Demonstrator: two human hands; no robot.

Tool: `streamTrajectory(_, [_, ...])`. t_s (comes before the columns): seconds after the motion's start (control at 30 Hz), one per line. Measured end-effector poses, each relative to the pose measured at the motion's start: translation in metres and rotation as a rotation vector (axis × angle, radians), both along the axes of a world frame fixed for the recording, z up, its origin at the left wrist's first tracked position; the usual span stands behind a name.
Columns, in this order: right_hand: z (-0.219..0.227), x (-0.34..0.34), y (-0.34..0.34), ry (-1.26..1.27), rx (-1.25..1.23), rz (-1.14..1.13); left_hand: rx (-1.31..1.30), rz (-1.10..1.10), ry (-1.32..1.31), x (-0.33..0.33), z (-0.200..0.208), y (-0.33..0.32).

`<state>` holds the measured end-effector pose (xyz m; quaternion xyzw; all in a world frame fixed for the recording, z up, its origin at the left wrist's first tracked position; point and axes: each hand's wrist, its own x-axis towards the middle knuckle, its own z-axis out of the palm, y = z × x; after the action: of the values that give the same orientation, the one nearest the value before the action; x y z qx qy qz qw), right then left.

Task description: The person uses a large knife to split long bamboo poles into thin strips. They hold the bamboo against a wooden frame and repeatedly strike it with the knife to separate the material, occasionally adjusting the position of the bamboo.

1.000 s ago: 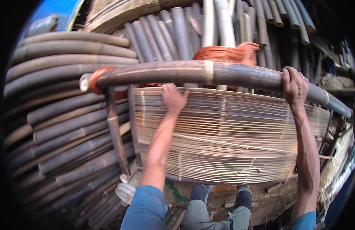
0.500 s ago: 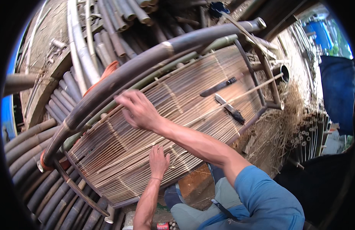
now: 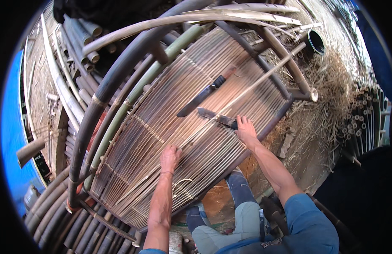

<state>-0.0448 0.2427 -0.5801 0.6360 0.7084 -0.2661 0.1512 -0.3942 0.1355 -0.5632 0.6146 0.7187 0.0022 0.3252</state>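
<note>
My left hand (image 3: 169, 158) is closed with its fingers at a long pale bamboo strip (image 3: 251, 93), which runs diagonally across the slatted bamboo seat (image 3: 162, 114) and sticks out past its far right edge. My right hand (image 3: 246, 129) is at the dark handle of a short knife (image 3: 215, 116), fingers closed around the handle's end; the blade points left and lies across the strip. A second, longer knife (image 3: 201, 98) with a dark handle rests on the slats beyond it, untouched. More thin loose strips (image 3: 139, 186) lie beside my left forearm.
A thick dark bamboo backrest rail (image 3: 105, 84) arches along the far left side, with a green bamboo pole (image 3: 136, 91) inside it. A bamboo armrest (image 3: 285, 55) rises at the right. Stacked bamboo poles (image 3: 83, 230) lie lower left; shavings (image 3: 327, 84) cover ground at right.
My right hand has swung from the far left rail to the short knife's handle at the right. My left hand, flat before, is now curled at the strip. The view has shifted and turned.
</note>
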Motion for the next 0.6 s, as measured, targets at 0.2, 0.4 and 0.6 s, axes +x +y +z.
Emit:
streamTrajectory(0.2, [0.081,0.014,-0.022,0.394,-0.311,-0.422,0.101,0.084,-0.324,0.026,0.117,-0.012])
streamTrajectory(0.4, [0.134,0.025,-0.071,0.534,-0.220,-0.656,-0.023,0.176,-0.315,0.051,0.267,-0.076])
streamTrajectory(0.6, [0.088,0.019,-0.069,0.338,0.087,-0.220,-0.125,0.438,-0.459,0.036,0.268,-0.179])
